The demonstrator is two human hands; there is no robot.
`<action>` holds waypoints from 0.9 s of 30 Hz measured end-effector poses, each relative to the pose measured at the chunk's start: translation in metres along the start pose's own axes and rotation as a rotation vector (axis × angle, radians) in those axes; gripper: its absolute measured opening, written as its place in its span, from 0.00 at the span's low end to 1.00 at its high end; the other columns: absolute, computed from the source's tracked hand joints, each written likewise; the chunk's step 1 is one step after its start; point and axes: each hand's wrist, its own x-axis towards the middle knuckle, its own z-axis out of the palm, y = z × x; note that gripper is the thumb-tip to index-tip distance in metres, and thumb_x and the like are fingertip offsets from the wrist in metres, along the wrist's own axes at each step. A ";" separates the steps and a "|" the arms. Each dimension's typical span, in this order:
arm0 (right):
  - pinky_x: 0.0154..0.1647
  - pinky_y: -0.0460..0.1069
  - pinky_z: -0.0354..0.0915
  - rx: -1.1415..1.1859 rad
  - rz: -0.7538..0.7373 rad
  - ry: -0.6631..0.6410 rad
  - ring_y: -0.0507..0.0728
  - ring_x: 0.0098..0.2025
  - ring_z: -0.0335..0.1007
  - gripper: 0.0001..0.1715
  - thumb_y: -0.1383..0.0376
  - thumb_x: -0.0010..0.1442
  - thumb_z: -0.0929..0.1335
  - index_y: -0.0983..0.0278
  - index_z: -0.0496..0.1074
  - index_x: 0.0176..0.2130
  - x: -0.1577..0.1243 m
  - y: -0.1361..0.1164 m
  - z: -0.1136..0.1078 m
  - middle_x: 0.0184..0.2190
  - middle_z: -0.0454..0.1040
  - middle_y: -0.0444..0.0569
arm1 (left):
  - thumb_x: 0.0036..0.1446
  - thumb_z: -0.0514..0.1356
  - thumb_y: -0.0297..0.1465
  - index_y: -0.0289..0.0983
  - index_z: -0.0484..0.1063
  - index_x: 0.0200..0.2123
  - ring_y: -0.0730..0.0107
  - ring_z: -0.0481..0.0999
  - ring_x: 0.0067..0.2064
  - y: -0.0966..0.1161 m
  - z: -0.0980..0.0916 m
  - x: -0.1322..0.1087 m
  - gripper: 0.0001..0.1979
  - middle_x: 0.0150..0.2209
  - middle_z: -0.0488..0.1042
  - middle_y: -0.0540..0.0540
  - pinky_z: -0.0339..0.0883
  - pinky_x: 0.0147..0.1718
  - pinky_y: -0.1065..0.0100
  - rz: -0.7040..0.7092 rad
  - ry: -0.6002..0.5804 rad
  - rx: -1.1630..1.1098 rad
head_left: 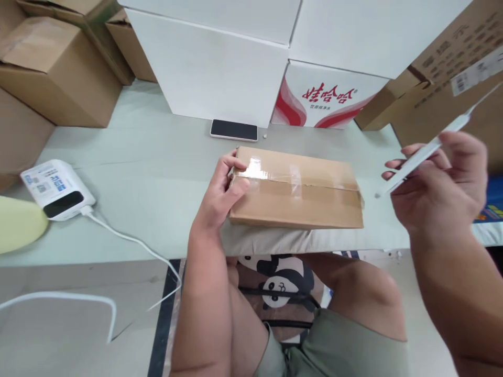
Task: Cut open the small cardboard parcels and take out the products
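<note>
- Cardboard box (302, 209): on the counter (145, 162), near its 6 o'clock edge; clear tape (295, 182) across the seam.
- Left hand (218, 196): fingers grasping the box's 9 o'clock end, thumb on top.
- Right hand (444, 183): at 3 o'clock, apart from the box; fingers grasping a slim white tool (422, 156), thin tip towards 2 o'clock.
- Phone (234, 130): lying flat, 10 to 11 o'clock of the box.

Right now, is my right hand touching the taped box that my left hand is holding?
Apart: the head view plainly shows pale green tabletop between the right hand and the right end of the taped box.
</note>
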 end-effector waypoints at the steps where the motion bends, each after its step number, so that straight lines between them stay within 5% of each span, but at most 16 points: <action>1: 0.43 0.62 0.73 0.026 0.010 -0.021 0.61 0.40 0.80 0.16 0.62 0.49 0.74 0.41 0.76 0.37 -0.006 -0.013 0.006 0.39 0.79 0.44 | 0.48 0.73 0.46 0.45 0.72 0.43 0.49 0.73 0.61 0.001 0.003 0.000 0.22 0.66 0.68 0.45 0.74 0.53 0.57 0.001 -0.006 -0.006; 4: 0.38 0.59 0.73 0.096 0.055 -0.108 0.59 0.36 0.78 0.15 0.61 0.47 0.75 0.47 0.73 0.36 -0.018 -0.033 0.023 0.31 0.76 0.44 | 0.48 0.73 0.43 0.46 0.70 0.47 0.50 0.76 0.54 0.004 0.011 0.000 0.24 0.58 0.72 0.43 0.75 0.49 0.56 -0.023 -0.039 0.000; 7: 0.21 0.53 0.63 0.140 -0.006 -0.186 0.56 0.21 0.66 0.20 0.56 0.45 0.78 0.51 0.67 0.33 -0.026 -0.037 0.043 0.20 0.67 0.39 | 0.47 0.73 0.42 0.47 0.71 0.53 0.49 0.78 0.52 0.007 0.016 0.000 0.29 0.52 0.73 0.42 0.76 0.48 0.53 -0.042 -0.062 0.033; 11: 0.14 0.51 0.50 0.100 -0.088 -0.277 0.53 0.14 0.54 0.16 0.46 0.56 0.75 0.51 0.72 0.32 -0.040 -0.034 0.063 0.15 0.61 0.38 | 0.48 0.73 0.38 0.49 0.72 0.56 0.47 0.76 0.54 0.005 0.023 0.001 0.32 0.48 0.72 0.43 0.74 0.54 0.47 -0.061 -0.071 0.003; 18: 0.19 0.53 0.64 -0.160 -0.139 -0.354 0.57 0.23 0.71 0.06 0.50 0.61 0.77 0.46 0.83 0.37 -0.076 -0.025 0.057 0.26 0.78 0.43 | 0.48 0.73 0.32 0.47 0.72 0.54 0.44 0.73 0.55 0.002 0.033 0.000 0.29 0.45 0.69 0.44 0.70 0.58 0.43 -0.135 -0.086 -0.172; 27: 0.33 0.62 0.79 -0.387 -0.282 -0.428 0.63 0.32 0.82 0.07 0.53 0.63 0.75 0.39 0.83 0.43 -0.083 -0.024 0.051 0.34 0.85 0.42 | 0.55 0.67 0.34 0.47 0.71 0.54 0.46 0.70 0.59 -0.018 0.042 0.002 0.23 0.49 0.69 0.43 0.67 0.63 0.48 0.089 0.070 0.069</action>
